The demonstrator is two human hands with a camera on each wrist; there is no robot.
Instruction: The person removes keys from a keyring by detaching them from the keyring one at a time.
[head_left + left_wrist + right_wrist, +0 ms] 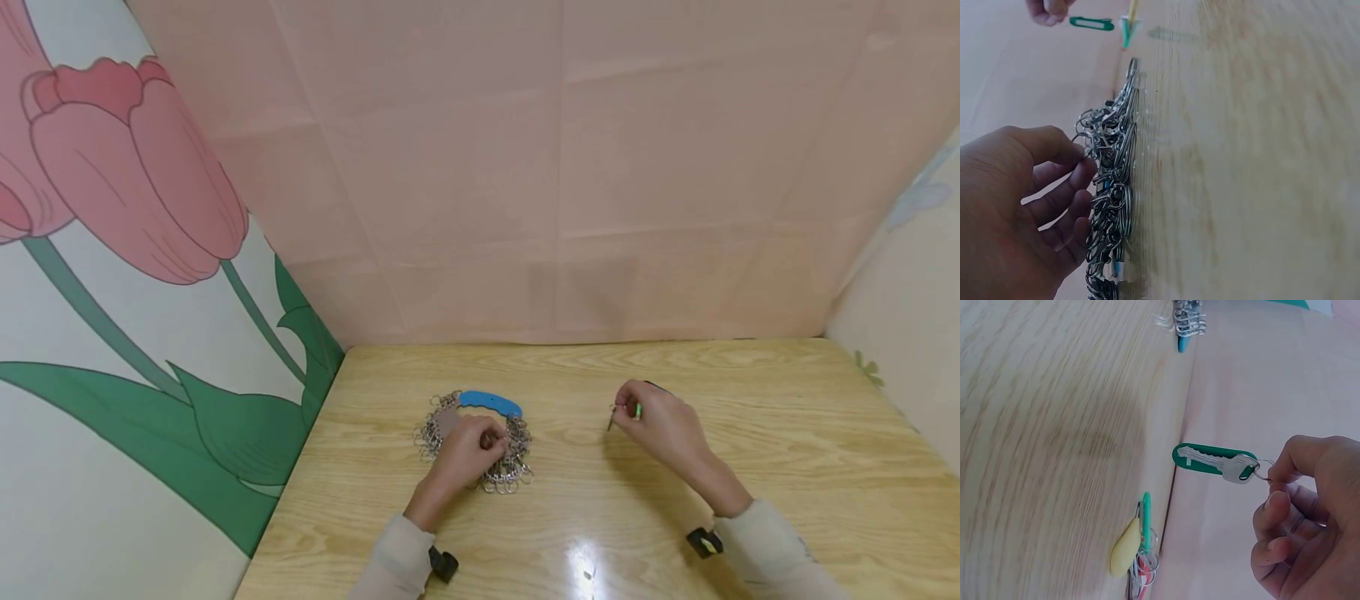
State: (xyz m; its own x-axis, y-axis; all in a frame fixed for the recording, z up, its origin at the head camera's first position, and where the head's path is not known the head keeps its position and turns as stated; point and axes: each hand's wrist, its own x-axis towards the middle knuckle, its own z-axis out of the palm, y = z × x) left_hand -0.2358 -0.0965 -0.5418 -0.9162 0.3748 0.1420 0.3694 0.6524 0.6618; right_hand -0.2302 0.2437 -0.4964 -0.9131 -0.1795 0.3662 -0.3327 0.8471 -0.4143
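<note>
A key-ring holder with a blue curved bar (491,402) and many metal rings and clasps (517,446) lies on the table. Over its front part is my left hand (471,450), whose thumb and forefinger pinch a small metal ring (1079,132) in the left wrist view. To the right, my right hand (663,421) is raised above the table. It pinches a thin split ring (1264,470) from which a silver key (1238,470) and a green key tag (1225,452) extend.
Beyond the right hand, more keys with a yellow tag (1125,549), a green tag (1146,515) and a red one (1144,567) lie on the wooden table (570,508). A pink cloth (480,167) hangs at the back; a tulip-painted wall (135,150) borders the left.
</note>
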